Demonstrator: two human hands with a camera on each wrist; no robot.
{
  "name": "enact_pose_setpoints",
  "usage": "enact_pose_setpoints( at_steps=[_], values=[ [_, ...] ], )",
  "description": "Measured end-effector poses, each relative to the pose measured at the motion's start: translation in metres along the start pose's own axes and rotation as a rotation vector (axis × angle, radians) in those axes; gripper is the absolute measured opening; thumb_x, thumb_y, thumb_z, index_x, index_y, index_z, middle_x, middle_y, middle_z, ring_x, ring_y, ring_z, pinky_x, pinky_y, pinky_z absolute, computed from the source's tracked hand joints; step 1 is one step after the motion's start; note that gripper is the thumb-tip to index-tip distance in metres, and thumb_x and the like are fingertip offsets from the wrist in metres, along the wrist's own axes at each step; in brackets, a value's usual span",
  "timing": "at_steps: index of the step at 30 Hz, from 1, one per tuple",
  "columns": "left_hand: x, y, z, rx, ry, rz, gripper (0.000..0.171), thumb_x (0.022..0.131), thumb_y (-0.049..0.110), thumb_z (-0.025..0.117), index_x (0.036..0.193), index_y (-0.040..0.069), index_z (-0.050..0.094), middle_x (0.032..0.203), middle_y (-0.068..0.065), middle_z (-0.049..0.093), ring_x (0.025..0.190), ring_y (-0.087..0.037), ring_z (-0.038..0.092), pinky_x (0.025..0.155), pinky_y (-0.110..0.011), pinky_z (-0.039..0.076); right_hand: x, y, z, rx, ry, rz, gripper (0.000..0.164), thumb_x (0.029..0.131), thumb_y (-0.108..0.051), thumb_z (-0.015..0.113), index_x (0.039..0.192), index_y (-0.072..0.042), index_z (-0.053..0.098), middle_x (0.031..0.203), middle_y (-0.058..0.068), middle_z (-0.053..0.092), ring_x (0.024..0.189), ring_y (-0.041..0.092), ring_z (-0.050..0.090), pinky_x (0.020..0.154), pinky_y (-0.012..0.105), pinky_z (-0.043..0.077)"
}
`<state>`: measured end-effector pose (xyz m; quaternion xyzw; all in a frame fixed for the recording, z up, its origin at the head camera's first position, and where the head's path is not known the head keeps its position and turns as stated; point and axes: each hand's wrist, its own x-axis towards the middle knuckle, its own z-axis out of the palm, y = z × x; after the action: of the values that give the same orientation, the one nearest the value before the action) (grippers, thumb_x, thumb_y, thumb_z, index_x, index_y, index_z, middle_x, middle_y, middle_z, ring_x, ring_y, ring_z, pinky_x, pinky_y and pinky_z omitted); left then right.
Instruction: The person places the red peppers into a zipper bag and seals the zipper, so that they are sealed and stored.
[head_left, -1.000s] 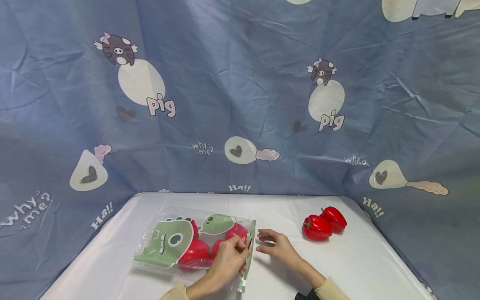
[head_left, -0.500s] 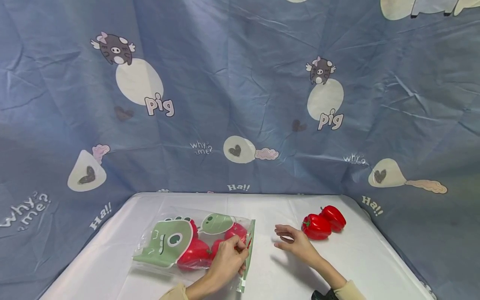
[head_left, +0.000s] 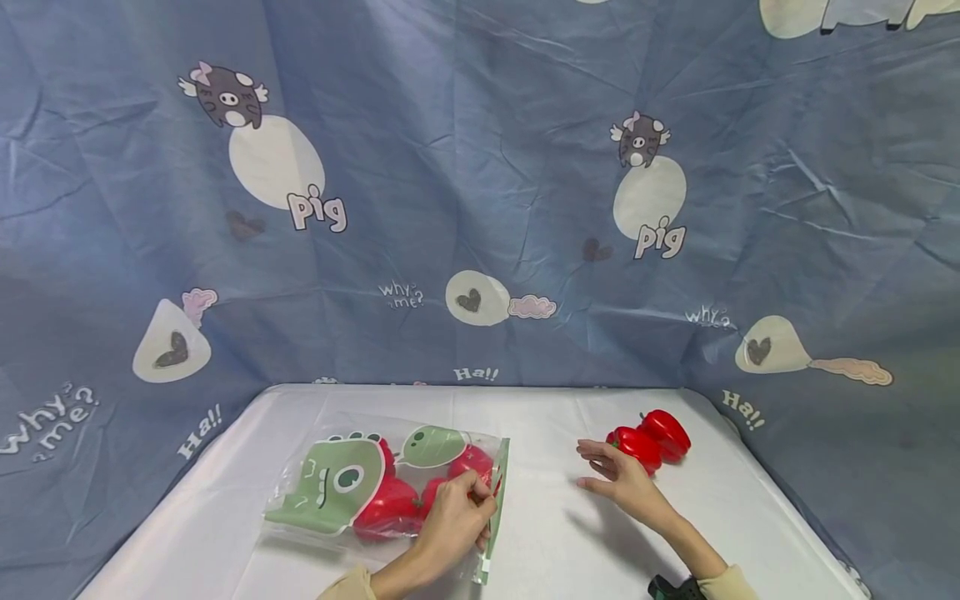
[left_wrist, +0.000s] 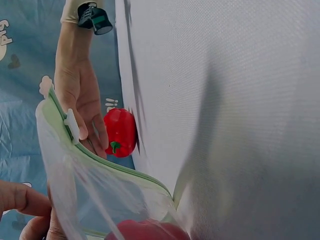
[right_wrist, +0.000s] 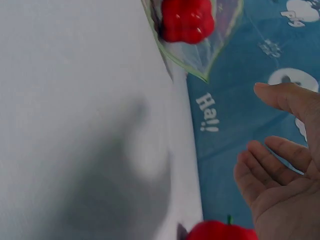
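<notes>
A clear zip bag (head_left: 318,492) with green cartoon print lies on the left of the table, holding several red bell peppers (head_left: 386,507). My left hand (head_left: 453,518) pinches the upper layer of the bag near its green zip edge, beside the mouth. In the left wrist view, a white slider (left_wrist: 71,126) sits on the zip strip and the mouth gapes. My right hand (head_left: 626,483), fingers apart and nothing in them, hovers just left of two loose red bell peppers. The nearer pepper (head_left: 639,450) is partly hidden behind that hand; the farther pepper (head_left: 666,435) touches it.
A white cloth (head_left: 540,550) covers the table. Behind it hangs a blue printed curtain (head_left: 480,208), which also runs down both sides. A black wrist device (head_left: 675,588) is strapped at the right wrist.
My right hand has moved rightward, away from the bag's mouth and over to the loose peppers. The left hand has kept its hold on the bag, which stays in place.
</notes>
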<state>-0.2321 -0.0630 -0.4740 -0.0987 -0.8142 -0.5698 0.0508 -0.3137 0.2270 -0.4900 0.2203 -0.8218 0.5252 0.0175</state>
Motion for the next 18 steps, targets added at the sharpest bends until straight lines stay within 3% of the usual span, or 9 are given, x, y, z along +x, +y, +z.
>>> enact_pose_setpoints(
  at_steps=[6,14,18],
  values=[
    [0.0,-0.001,0.0,0.008,0.002,0.009,0.003,0.084,0.004,0.058,0.081,0.005,0.058,0.056,0.0,0.057,0.038,-0.01,0.055,0.036,-0.031,0.051,-0.002,0.0,-0.017,0.003,0.036,0.03,0.06,0.079,-0.016,0.078,0.132,-0.003,0.053,0.13,0.015,0.059,0.122,0.03,0.057,0.102,0.045,0.044],
    [0.001,-0.001,-0.001,0.019,-0.005,0.013,0.004,0.085,0.004,0.058,0.081,0.005,0.058,0.057,0.0,0.057,0.039,-0.009,0.055,0.037,-0.029,0.051,-0.007,0.003,-0.037,-0.018,0.061,0.009,0.061,0.079,-0.011,0.077,0.133,0.001,0.051,0.133,0.021,0.055,0.122,0.028,0.057,0.1,0.041,0.047],
    [0.001,-0.001,-0.001,0.022,-0.004,0.009,0.003,0.085,0.004,0.058,0.081,0.005,0.058,0.058,0.0,0.057,0.039,-0.009,0.055,0.037,-0.028,0.051,-0.009,0.005,-0.047,-0.035,0.079,0.017,0.062,0.08,-0.013,0.076,0.134,0.002,0.05,0.135,0.024,0.052,0.125,0.034,0.053,0.1,0.037,0.048]
  ],
)
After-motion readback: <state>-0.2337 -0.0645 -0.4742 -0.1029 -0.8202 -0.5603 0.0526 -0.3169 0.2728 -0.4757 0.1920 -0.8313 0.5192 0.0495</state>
